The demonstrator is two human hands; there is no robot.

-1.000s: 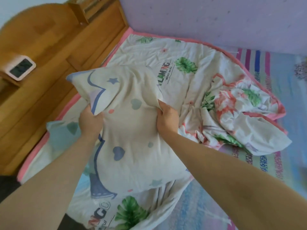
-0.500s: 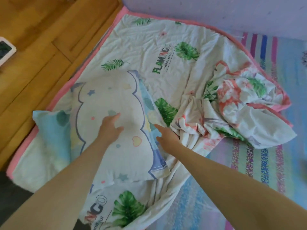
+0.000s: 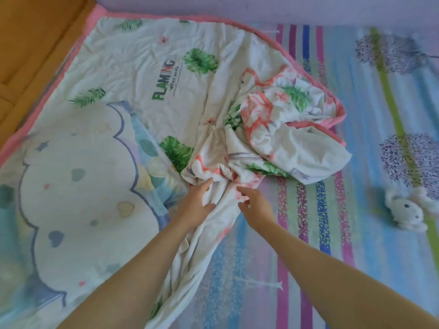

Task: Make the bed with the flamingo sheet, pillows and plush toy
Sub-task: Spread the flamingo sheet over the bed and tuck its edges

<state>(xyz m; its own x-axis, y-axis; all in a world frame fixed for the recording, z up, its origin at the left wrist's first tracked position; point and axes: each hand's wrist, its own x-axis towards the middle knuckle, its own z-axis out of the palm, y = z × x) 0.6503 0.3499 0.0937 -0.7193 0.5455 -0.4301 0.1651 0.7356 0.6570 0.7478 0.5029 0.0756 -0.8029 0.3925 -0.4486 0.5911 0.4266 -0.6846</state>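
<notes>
The flamingo sheet (image 3: 123, 55) is carrying one printed word (image 3: 164, 79), FLAMINGO, in mostly green capitals. Its last letter is sitting at a crease and is only partly showing. The word is running slantwise just beyond the far edge of the pillow (image 3: 78, 186). A thin line of smaller script is running beneath the word, too small to be read.

My white flamingo-print sheet (image 3: 142, 67) is lying bunched, the cloud-print pillow (image 3: 78, 186) resting on it, a white plush (image 3: 403, 207), perhaps a rabbit, lying apart.
</notes>
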